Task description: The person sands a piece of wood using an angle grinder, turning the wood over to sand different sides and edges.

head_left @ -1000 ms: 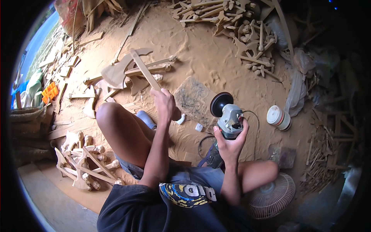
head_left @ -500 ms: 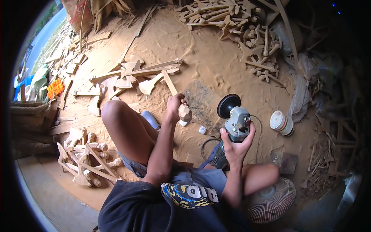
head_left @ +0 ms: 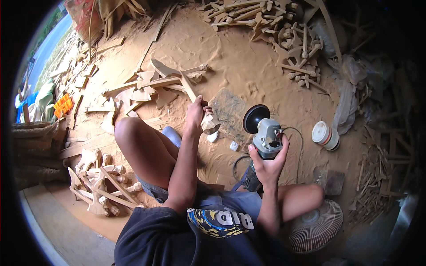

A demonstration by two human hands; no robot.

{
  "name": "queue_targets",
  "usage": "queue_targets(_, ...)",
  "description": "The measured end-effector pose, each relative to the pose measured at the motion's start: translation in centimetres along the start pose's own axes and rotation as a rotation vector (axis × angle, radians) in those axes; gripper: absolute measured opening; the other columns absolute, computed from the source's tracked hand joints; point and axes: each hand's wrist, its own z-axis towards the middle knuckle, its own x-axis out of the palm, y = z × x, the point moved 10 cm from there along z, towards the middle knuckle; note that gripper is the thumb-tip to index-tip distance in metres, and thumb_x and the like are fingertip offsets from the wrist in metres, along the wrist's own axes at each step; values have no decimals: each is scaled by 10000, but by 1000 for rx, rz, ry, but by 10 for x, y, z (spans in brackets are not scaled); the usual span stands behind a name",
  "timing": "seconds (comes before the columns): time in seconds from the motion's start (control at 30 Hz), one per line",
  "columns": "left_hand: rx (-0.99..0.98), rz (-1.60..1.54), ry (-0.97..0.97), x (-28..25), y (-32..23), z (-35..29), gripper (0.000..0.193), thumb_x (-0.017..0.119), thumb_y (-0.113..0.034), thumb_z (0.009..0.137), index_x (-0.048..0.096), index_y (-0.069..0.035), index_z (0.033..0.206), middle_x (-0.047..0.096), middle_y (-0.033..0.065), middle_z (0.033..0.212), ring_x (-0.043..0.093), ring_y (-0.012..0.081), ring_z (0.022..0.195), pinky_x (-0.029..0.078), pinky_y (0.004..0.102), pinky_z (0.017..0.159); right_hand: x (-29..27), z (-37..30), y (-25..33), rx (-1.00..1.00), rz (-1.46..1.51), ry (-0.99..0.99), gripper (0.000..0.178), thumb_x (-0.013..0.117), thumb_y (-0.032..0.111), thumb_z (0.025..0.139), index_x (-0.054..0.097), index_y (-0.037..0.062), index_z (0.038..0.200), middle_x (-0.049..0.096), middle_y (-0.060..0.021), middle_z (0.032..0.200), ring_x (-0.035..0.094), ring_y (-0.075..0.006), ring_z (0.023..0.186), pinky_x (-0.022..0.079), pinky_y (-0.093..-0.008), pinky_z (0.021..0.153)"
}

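1. Turned since the earlier frame: the axe (head_left: pixel 185 81) in the left hand (head_left: pixel 195 111).
2. Left fingers wrap its handle (head_left: pixel 191 92) beside the knob (head_left: pixel 210 122); the right hand (head_left: pixel 270 168) clasps the grinder (head_left: pixel 268 138).
3. Good handling probably means both grips firm, fingers clear of the disc (head_left: pixel 256 119), any contact light and even.
4. Axe: pale, bare wood, curved blade (head_left: pixel 165 68), faceted knob; held above the sand (head_left: pixel 217 73), left of the disc, not touching it.

Daylight from upper left; sand (head_left: pixel 248 66) mid-frame bright, right side dim, murky. Lines bow outward; black fisheye rim. Centre fairly sharp.
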Motion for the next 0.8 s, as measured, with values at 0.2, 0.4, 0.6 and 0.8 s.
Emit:
queue_targets(0.2,62,-76,-202,-37,13,7,184,492,-146,1076,394,-118,923,409,-20,698,418,84,538,410,252,478,21,-11,-2,44,-78,96,931,918,194,793,368,-27,1511,621,-189,1286,667,-244,1103,541,-392,974)
queue_targets(0.4,125,-7,-264,-38,8,1,205,520,-156,1041,471,-46,874,482,38,696,477,124,509,462,293,462,46,-19,-10,39,16,212,950,898,186,816,317,-38,1533,619,-231,1274,665,-288,1122,539,-413,982)
queue_targets(0.6,115,179,-283,-20,9,-17,185,505,-137,1052,451,-66,891,452,16,689,489,115,530,445,275,467,49,-21,-9,48,-60,208,948,906,164,795,341,-45,1527,585,-207,1305,635,-257,1143,521,-402,1004)
queue_targets(0.8,156,226,-296,-27,11,-13,213,514,-149,1023,491,-15,859,512,55,671,536,157,501,494,325,463,53,-25,-15,61,-58,205,946,906,162,796,341,-47,1526,585,-205,1300,637,-250,1129,526,-394,993)
